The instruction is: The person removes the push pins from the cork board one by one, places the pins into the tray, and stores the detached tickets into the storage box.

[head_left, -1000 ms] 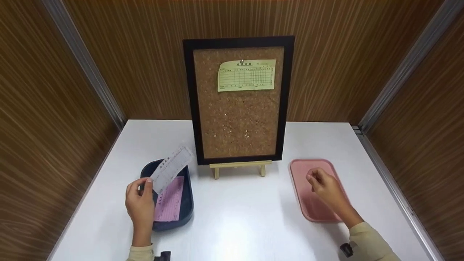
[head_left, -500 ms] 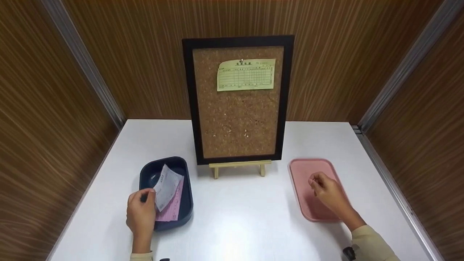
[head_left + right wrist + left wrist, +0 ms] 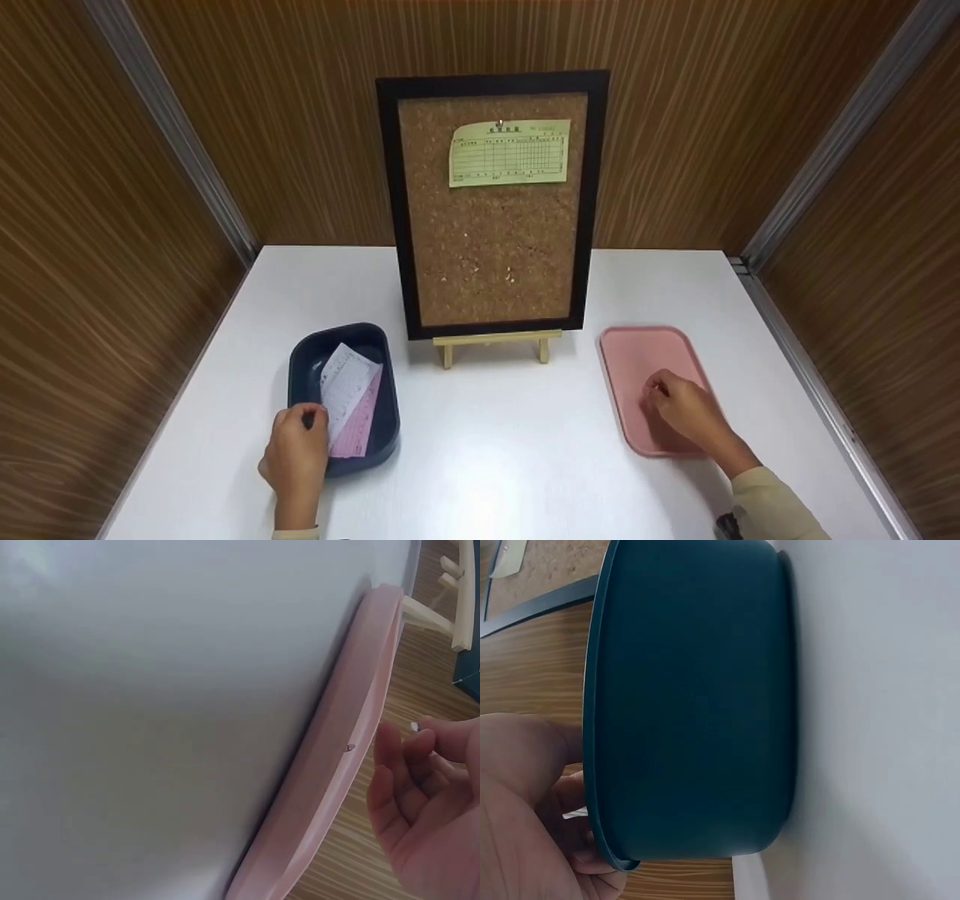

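Observation:
My left hand is at the left rim of the dark blue box, thumb and fingers pinching the lower left edge of a white printed paper slip. That slip lies inside the box, partly over a pink printed slip. In the left wrist view the box wall hides most of the slips. Over the pink tray is my right hand, its thumb and forefinger pinching a small pale pin-like thing. Several fingers of that hand are curled.
A black-framed corkboard stands on a small wooden easel at the back of the white table. One yellow-green form hangs on it from a pin. Wood-grain panels enclose the table at the back and sides.
The left hand has lowered the white slip into the box, over the pink slip, and moved slightly toward me. The right hand has shifted a little toward me over the tray.

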`<state>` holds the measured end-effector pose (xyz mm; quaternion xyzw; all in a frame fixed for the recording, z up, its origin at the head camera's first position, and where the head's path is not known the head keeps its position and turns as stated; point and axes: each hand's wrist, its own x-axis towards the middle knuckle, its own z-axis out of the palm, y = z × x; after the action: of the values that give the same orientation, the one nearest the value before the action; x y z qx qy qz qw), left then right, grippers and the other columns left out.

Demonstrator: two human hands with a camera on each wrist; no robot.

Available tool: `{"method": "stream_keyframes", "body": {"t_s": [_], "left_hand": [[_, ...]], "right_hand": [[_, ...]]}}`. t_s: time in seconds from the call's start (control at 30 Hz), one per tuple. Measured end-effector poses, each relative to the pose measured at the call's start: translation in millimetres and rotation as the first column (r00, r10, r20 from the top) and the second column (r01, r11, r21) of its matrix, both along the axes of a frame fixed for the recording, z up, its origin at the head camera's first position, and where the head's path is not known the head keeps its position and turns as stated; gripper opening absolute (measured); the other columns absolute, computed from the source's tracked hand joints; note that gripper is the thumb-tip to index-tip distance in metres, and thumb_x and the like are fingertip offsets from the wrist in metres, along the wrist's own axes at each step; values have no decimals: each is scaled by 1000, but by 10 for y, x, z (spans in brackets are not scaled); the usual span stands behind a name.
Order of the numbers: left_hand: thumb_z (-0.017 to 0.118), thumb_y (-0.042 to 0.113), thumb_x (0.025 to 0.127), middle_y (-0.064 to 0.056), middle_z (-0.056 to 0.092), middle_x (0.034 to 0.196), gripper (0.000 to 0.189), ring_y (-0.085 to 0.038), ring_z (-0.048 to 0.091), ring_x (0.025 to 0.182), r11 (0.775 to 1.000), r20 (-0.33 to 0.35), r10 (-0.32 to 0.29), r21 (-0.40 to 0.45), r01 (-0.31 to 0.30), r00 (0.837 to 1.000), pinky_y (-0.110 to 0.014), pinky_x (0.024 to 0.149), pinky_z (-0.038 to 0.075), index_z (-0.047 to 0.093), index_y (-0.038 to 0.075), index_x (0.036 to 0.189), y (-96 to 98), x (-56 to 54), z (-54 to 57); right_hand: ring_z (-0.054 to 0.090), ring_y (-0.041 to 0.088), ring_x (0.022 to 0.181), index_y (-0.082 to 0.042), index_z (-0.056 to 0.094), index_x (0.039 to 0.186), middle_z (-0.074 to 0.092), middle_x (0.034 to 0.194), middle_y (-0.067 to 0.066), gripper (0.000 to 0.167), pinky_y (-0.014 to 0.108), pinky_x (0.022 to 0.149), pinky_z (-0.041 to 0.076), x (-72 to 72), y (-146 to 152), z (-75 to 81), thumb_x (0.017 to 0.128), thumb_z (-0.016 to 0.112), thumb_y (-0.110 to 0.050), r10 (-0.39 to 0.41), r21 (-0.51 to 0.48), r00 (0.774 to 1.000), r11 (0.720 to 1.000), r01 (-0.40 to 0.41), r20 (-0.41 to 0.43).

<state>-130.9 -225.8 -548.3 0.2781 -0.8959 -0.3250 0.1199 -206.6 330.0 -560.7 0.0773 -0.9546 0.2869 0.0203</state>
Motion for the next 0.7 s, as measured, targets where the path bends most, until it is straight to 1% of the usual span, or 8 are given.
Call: {"method": "stream_keyframes", "body": {"t_s": [0.1, 0.23, 0.4, 0.5, 0.63, 0.7], "left_hand": [[58, 26, 100, -17, 65, 114, 27, -47, 66, 99, 999, 5, -13, -33, 13, 1000, -56, 74, 43, 72, 5, 111, -1, -13, -5], [58, 26, 100, -19, 64, 117, 29, -49, 66, 101, 999, 17, -23, -44, 24, 1000, -58, 76, 45, 71, 5, 115, -9, -17, -5], [57, 32, 101, -19, 61, 126, 35, -51, 62, 110, 999, 33, -24, -34, 25, 999, -63, 84, 44, 68, 6, 122, -15, 0, 11], [57, 36, 101, -20, 58, 132, 41, -51, 59, 116, 1000, 52, -23, -16, 24, 998, -64, 89, 41, 65, 6, 126, -14, 5, 25], [56, 39, 101, -21, 55, 136, 44, -51, 56, 120, 1000, 68, -16, 12, 16, 998, -64, 92, 40, 63, 6, 129, -9, 5, 38], [56, 38, 101, -21, 55, 136, 44, -51, 56, 121, 1000, 67, -13, 14, 12, 998, -64, 92, 39, 62, 6, 130, -7, 4, 45]], "right_hand": [[60, 15, 77, -5, 66, 98, 68, 86, 3, 7, 29, 67, 50, 1, 21, -32, 96, 59, -2, 12, 18, 1000, 1000, -12, 20], [60, 15, 78, -6, 67, 97, 68, 86, 2, 7, 31, 70, 51, 0, 35, -78, 97, 61, -3, 22, 49, 999, 999, -24, 44], [62, 16, 82, -8, 68, 98, 71, 91, 4, 5, 37, 75, 53, -3, 57, -117, 97, 63, -8, 15, 70, 997, 997, -20, 77], [63, 17, 85, -7, 68, 98, 72, 96, 6, 5, 40, 79, 53, 2, 65, -115, 97, 65, -11, 11, 71, 997, 997, -16, 78], [61, 17, 83, -9, 68, 98, 71, 94, 4, 5, 39, 78, 51, 1, 53, -95, 96, 67, -13, 11, 82, 997, 997, -17, 70], [59, 16, 80, -10, 67, 98, 70, 91, 2, 4, 37, 76, 50, -4, 42, -81, 95, 68, -12, 14, 84, 997, 996, -21, 78]]}}
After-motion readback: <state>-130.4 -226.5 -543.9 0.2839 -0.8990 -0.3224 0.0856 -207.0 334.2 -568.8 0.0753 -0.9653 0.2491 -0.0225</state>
